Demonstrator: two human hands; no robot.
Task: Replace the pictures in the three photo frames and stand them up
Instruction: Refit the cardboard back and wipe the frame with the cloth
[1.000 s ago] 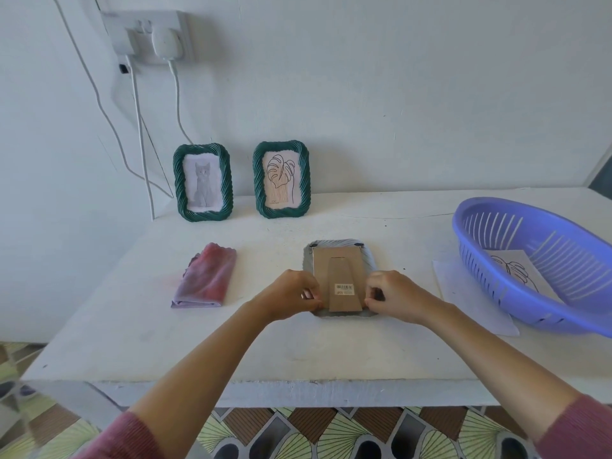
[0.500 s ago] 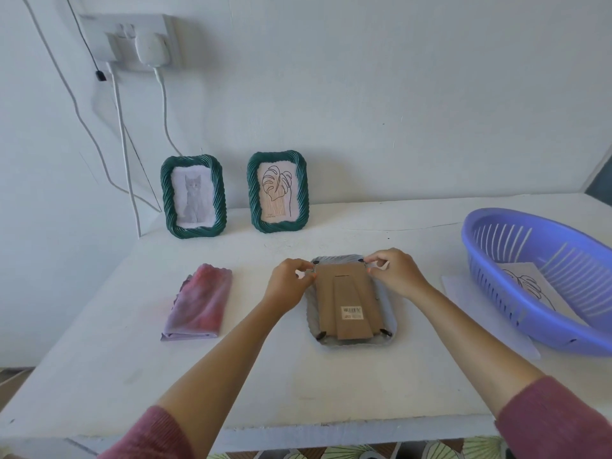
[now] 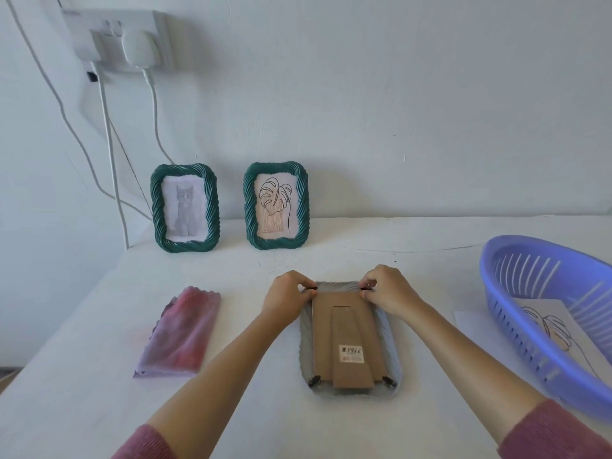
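Note:
A grey photo frame (image 3: 392,339) lies face down on the white table, its brown cardboard back (image 3: 347,329) and stand facing up. My left hand (image 3: 286,298) pinches the small black clip at the frame's far left corner. At the far right corner my right hand (image 3: 385,291) pinches the other clip. Two green frames stand against the wall: one with a cat picture (image 3: 184,207), one with a leaf drawing (image 3: 276,205).
A folded pink-purple cloth (image 3: 180,332) lies left of the grey frame. A blue plastic basket (image 3: 516,329) at the right holds a leaf drawing (image 3: 559,329), with a white sheet (image 3: 473,329) partly under it. Cables hang from a wall socket (image 3: 116,38) at upper left.
Both hands moved from the near end of the face-down frame to its far corners, where they now pinch the clips. The camera view shifted closer and higher.

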